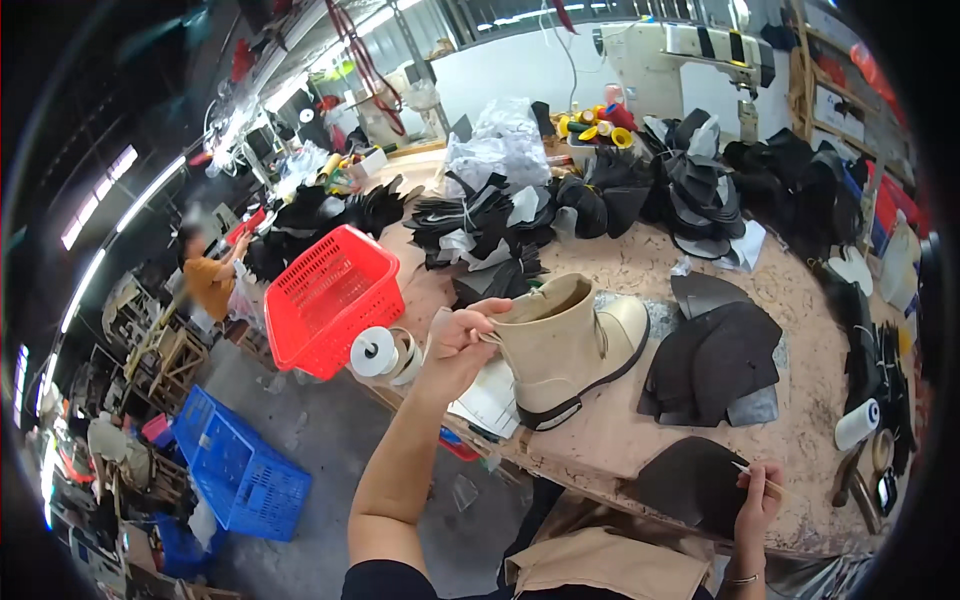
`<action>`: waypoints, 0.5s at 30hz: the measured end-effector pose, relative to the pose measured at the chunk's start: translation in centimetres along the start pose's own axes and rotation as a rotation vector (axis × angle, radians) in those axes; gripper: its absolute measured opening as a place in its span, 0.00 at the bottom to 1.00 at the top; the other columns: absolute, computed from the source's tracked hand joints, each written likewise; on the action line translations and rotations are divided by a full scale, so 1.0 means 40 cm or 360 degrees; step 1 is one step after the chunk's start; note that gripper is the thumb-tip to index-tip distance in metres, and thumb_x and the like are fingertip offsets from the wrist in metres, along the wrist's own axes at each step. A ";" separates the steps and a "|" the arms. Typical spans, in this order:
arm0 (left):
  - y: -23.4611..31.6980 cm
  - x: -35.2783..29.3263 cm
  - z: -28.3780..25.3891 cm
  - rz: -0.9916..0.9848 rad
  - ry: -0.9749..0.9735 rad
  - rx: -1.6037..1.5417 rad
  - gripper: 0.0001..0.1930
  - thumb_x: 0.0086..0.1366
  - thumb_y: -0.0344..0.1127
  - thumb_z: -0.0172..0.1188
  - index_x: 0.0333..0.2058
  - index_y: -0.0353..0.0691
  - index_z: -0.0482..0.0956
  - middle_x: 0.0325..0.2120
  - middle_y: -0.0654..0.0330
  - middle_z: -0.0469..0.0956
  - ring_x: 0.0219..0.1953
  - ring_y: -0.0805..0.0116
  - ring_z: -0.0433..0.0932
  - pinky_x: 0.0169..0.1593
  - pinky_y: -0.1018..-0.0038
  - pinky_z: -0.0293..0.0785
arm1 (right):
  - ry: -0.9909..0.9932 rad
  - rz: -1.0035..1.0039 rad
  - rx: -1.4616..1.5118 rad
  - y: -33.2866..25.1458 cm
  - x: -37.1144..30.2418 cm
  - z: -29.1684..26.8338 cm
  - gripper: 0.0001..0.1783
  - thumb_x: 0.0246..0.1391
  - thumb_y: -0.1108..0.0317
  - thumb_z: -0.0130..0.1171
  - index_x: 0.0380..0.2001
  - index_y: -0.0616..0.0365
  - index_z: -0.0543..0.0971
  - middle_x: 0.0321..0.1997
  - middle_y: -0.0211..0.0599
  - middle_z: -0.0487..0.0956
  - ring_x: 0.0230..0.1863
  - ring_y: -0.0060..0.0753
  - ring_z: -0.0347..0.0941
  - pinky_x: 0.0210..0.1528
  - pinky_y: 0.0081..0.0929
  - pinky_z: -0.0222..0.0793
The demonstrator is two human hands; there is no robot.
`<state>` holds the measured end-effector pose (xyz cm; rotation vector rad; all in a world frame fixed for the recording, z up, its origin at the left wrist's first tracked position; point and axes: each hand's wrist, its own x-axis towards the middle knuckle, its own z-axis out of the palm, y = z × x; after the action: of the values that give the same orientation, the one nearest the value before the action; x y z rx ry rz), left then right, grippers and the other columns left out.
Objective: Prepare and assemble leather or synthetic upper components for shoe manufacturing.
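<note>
Blue crate: plastic, openwork walls, rectangular, on the grey floor. Red basket: plastic, perforated sides, flared rim, tilted. White spool: round-flanged, with a dark centre, just beside the basket. Left-hand grip: fingers closed on the upper back edge of the boot. Bundles of black pieces: thin, flat, layered, with crumpled pale scraps among them. Boot: beige, matte upper, open shaft, laced front, dark sole edge, toe toward the right; held near the front edge of the surface, which is pinkish-brown, worn and flecked with dark marks. Dark panel: flat, smooth, curved outline, lying at the near edge. Stack of dark pieces: overlapping, rounded and angular, right of the boot. Right-hand grip: fingers pinching a slim, pale-tipped tool over the panel. White cone: tapered, lying on its side, far right.
</note>
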<state>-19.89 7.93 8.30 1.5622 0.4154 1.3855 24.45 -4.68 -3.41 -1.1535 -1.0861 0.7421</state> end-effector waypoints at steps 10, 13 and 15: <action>0.004 -0.010 0.006 -0.0036 -0.0010 -0.0132 0.16 0.56 0.12 0.50 0.36 0.42 0.70 0.61 0.54 0.60 0.59 0.68 0.64 0.58 0.72 0.64 | 0.0010 -0.0081 -0.0066 -0.016 0.003 0.014 0.07 0.64 0.69 0.47 0.32 0.59 0.70 0.28 0.29 0.71 0.28 0.17 0.65 0.33 0.15 0.62; -0.003 -0.016 0.003 -0.0056 -0.0003 -0.0273 0.13 0.57 0.13 0.51 0.35 0.42 0.70 0.63 0.55 0.59 0.59 0.68 0.65 0.57 0.72 0.65 | 0.0023 -0.0018 -0.0105 -0.004 0.002 0.003 0.07 0.64 0.68 0.47 0.32 0.59 0.70 0.28 0.29 0.71 0.28 0.17 0.65 0.34 0.15 0.63; -0.009 -0.020 0.000 -0.0050 0.0005 -0.0327 0.13 0.58 0.14 0.51 0.34 0.42 0.71 0.63 0.56 0.58 0.58 0.67 0.65 0.57 0.72 0.65 | 0.0013 -0.0034 -0.0104 -0.012 0.003 0.010 0.07 0.65 0.68 0.47 0.32 0.59 0.70 0.28 0.29 0.71 0.28 0.17 0.66 0.34 0.15 0.63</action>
<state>-20.00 7.48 7.57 1.3804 0.2885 1.3618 24.10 -4.58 -2.92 -1.1976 -1.1211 0.6891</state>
